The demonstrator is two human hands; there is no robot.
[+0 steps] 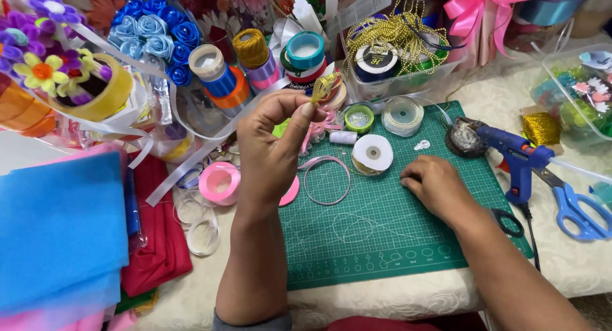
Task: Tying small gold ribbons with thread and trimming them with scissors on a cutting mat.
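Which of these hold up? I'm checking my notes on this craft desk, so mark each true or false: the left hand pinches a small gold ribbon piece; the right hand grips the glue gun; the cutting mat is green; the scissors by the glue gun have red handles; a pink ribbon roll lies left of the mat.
1. The left hand pinches a small gold ribbon piece. True.
2. The right hand grips the glue gun. False: it rests palm down on the mat, apart from the gun.
3. The cutting mat is green. True.
4. The scissors have red handles. False: they are blue.
5. A pink ribbon roll lies left of the mat. True.
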